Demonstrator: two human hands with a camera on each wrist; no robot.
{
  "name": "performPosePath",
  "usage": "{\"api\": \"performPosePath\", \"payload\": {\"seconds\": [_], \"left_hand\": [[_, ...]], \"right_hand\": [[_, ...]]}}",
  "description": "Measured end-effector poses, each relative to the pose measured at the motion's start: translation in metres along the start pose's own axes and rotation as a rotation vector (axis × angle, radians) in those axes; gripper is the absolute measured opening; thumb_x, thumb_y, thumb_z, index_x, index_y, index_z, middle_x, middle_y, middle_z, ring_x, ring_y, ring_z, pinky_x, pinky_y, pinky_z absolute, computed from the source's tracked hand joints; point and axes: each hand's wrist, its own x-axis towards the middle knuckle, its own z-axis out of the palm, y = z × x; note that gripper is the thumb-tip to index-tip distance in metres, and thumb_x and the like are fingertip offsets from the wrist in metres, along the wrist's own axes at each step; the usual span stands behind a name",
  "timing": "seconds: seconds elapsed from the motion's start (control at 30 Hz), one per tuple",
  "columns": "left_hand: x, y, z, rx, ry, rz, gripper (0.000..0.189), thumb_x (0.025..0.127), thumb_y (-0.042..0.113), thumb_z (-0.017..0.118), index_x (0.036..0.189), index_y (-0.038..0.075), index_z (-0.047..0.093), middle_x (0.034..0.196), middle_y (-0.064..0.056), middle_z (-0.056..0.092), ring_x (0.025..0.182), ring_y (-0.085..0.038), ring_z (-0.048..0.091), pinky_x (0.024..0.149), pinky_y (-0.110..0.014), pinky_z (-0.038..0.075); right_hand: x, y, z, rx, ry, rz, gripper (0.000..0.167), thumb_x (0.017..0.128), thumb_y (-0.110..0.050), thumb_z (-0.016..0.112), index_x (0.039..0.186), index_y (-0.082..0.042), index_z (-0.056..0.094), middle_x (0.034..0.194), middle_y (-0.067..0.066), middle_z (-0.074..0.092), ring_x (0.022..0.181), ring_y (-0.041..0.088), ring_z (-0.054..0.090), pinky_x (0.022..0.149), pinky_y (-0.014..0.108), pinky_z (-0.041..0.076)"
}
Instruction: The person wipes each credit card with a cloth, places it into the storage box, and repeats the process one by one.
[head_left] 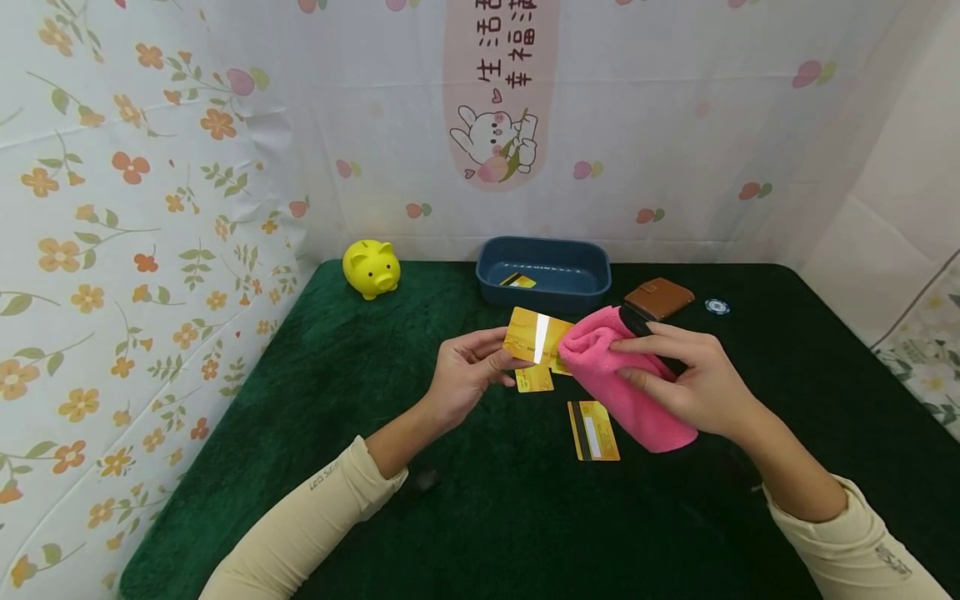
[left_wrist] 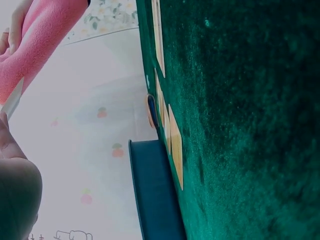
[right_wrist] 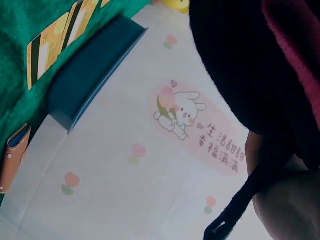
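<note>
My left hand [head_left: 463,375] pinches a gold bank card [head_left: 520,332] by its left end, thumb in front. In the left wrist view this card [left_wrist: 14,97] shows nearly edge-on. A bunched pink cloth [head_left: 637,408] with a black strip is gripped by my right hand [head_left: 693,375], and it covers the card's right end. The black side of the cloth [right_wrist: 225,60] fills much of the right wrist view. Below the held card, another gold card [head_left: 534,381] lies partly hidden on the green tabletop. Closer to me lies a card [head_left: 594,432] with its dark stripe up.
A blue tray [head_left: 543,295] stands at the back with a card [head_left: 517,281] inside. Right of it lie a brown wallet [head_left: 658,298] and a poker chip [head_left: 717,307]. A yellow piggy bank [head_left: 371,269] stands at the back left, near the patterned curtain [head_left: 150,250].
</note>
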Motion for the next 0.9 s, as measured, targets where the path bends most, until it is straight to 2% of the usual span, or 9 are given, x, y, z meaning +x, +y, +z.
{"api": "performPosePath", "payload": {"seconds": [0.1,0.27,0.5,0.63,0.9], "left_hand": [[0.000,0.001,0.000,-0.022,0.013,-0.012,0.037,0.099,0.000,0.057,0.133,-0.014,0.050,0.126,-0.029,0.061,0.095,-0.018,0.072,0.068,-0.023,0.058],[0.001,0.002,0.001,-0.047,0.032,-0.033,0.037,0.099,0.000,0.056,0.133,-0.013,0.050,0.126,-0.024,0.063,0.096,-0.019,0.072,0.069,-0.024,0.058],[0.003,0.004,0.002,-0.052,0.070,-0.039,0.035,0.099,-0.002,0.055,0.133,-0.013,0.050,0.125,-0.022,0.064,0.096,-0.017,0.072,0.071,-0.023,0.058],[0.006,0.005,0.002,-0.071,0.123,-0.058,0.035,0.099,0.000,0.057,0.133,-0.010,0.052,0.122,-0.017,0.068,0.097,-0.017,0.072,0.076,-0.024,0.059],[0.014,0.003,-0.003,-0.128,0.268,-0.118,0.030,0.099,-0.001,0.057,0.128,-0.003,0.057,0.116,-0.013,0.071,0.096,-0.019,0.072,0.079,-0.026,0.059]], "right_hand": [[0.000,0.001,-0.001,-0.015,0.031,0.013,0.049,0.063,0.018,0.082,0.107,-0.003,0.074,0.099,0.006,0.071,0.081,0.008,0.054,0.062,0.015,0.047],[0.002,-0.003,-0.001,-0.013,0.070,0.079,0.050,0.066,0.020,0.080,0.110,-0.001,0.073,0.104,0.009,0.070,0.089,0.005,0.060,0.071,0.013,0.053],[0.003,-0.004,-0.003,-0.043,0.107,0.134,0.049,0.069,0.020,0.079,0.113,-0.001,0.072,0.107,0.010,0.070,0.088,0.004,0.060,0.070,0.013,0.053],[0.002,-0.004,-0.002,-0.034,0.120,0.159,0.047,0.070,0.020,0.078,0.112,-0.002,0.073,0.106,0.011,0.070,0.085,0.005,0.060,0.068,0.012,0.052],[0.002,-0.006,-0.003,-0.020,0.121,0.176,0.048,0.070,0.020,0.077,0.113,-0.002,0.073,0.106,0.011,0.071,0.086,0.005,0.061,0.068,0.013,0.052]]}}
